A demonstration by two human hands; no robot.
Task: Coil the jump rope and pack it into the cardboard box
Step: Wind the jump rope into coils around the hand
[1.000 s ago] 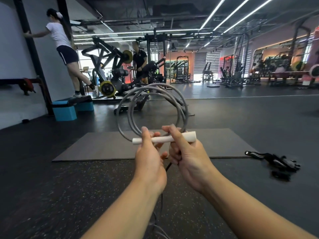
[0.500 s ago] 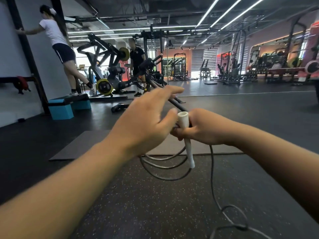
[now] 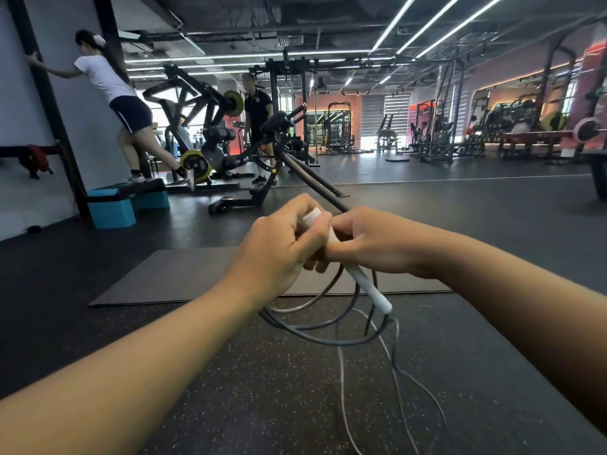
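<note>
Both hands meet at centre: left hand (image 3: 279,251) and right hand (image 3: 368,241) grip the white handle (image 3: 368,287) together, pinning the coils so the rope (image 3: 315,326) hangs toward 6 o'clock (no box visible).

A gym is shown: black speckled floor (image 3: 230,389), a grey mat (image 3: 170,274), blue step blocks (image 3: 113,210), weight machines (image 3: 210,126) behind, ceiling lit by strip lights (image 3: 427,24)
</note>
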